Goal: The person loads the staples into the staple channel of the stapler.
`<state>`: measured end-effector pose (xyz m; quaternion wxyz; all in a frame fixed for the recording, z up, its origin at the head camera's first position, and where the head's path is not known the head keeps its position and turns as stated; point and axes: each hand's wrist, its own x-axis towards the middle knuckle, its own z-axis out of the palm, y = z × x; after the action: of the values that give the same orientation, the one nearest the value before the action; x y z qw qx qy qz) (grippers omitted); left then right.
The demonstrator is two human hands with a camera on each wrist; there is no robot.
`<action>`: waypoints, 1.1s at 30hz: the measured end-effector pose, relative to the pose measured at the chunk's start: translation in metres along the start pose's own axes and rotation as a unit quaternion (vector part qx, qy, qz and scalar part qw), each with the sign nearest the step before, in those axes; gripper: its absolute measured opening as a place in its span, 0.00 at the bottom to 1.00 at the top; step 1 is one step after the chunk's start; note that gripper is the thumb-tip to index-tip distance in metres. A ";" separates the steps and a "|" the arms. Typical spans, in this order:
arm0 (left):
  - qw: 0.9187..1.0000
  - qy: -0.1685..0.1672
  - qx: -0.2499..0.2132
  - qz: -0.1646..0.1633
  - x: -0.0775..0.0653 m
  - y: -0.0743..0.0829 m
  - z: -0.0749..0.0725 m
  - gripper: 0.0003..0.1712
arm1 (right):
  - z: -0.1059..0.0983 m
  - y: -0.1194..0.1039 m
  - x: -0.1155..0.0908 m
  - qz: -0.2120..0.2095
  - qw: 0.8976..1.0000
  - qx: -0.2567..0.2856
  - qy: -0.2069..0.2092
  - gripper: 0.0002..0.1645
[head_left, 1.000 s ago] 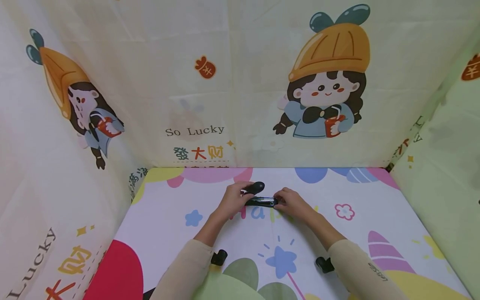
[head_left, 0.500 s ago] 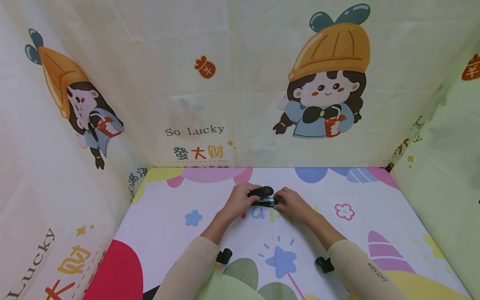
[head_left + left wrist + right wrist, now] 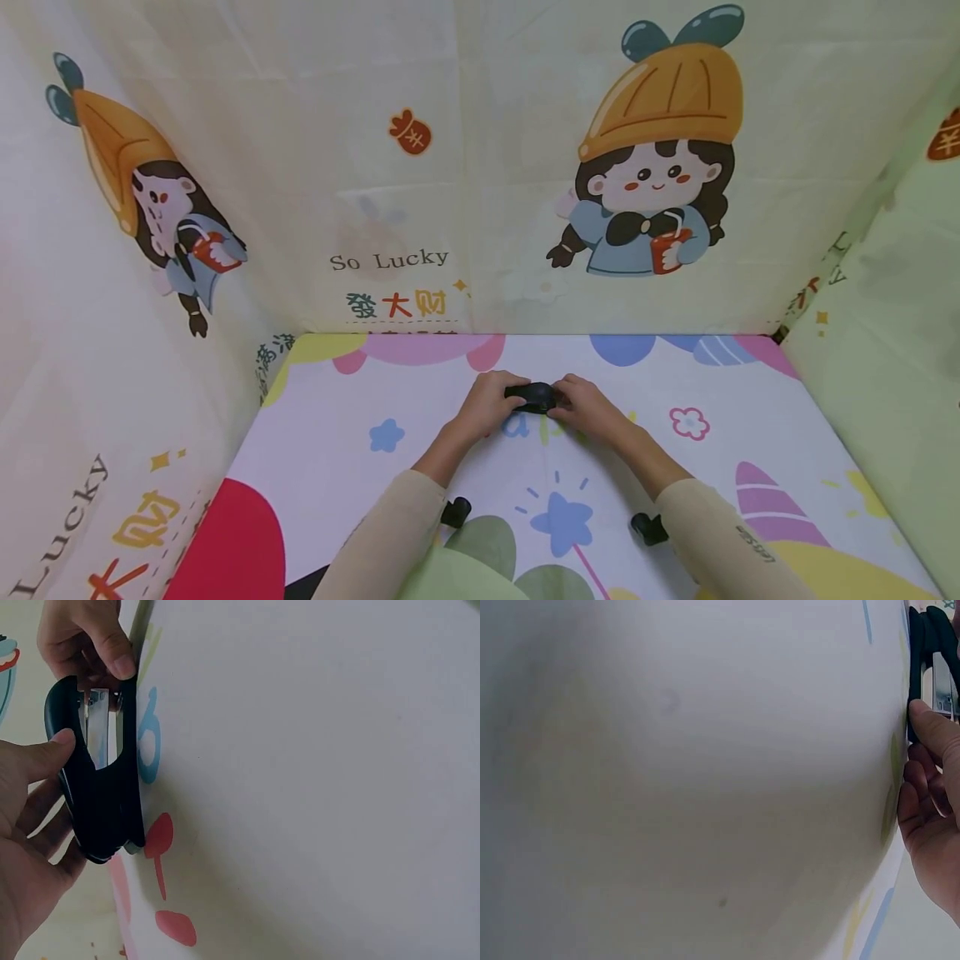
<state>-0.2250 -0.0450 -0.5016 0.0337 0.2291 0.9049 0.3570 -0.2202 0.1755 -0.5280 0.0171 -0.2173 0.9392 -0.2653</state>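
A black stapler [image 3: 537, 398] lies on the table, its top arm folded down over the base. My left hand [image 3: 484, 403] grips the stapler's top arm, with thumb and fingers on either side of it in the left wrist view. My right hand [image 3: 587, 407] pinches the opposite end of the base, thumb on its edge. Between top arm and base, the left wrist view shows the silver metal magazine [image 3: 97, 724] through the gap. Part of that end is hidden behind the right fingers.
A tabletop [image 3: 322, 467] printed with colourful shapes and letters spreads around the hands. Printed cream cloth [image 3: 510, 200] stands behind it and at both sides. A black wrist camera [image 3: 456, 512] shows beside the left sleeve, another black camera [image 3: 649, 528] beside the right.
My left hand has moved to the right and swung the stapler's raised top arm down over the base, covering the metal magazine from above. The right hand has stayed in place.
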 end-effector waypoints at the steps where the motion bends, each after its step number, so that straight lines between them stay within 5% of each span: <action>1: 1.000 -0.001 -0.001 -0.001 0.000 0.000 0.000 0.18 | 0.000 0.000 0.000 0.002 1.000 0.000 -0.001 0.21; 17: 1.000 0.001 -0.003 -0.015 0.000 0.002 0.004 0.17 | 0.001 0.003 -0.001 -0.008 1.000 0.003 0.006 0.20; 33: 0.998 -0.010 0.052 -0.027 0.002 0.007 0.008 0.16 | 0.000 0.004 -0.002 -0.009 1.000 0.015 0.004 0.21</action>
<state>-0.2220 -0.0350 -0.5029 0.0401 0.2099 0.9276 0.3063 -0.2200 0.1792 -0.5296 0.0144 -0.2241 0.9331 -0.2809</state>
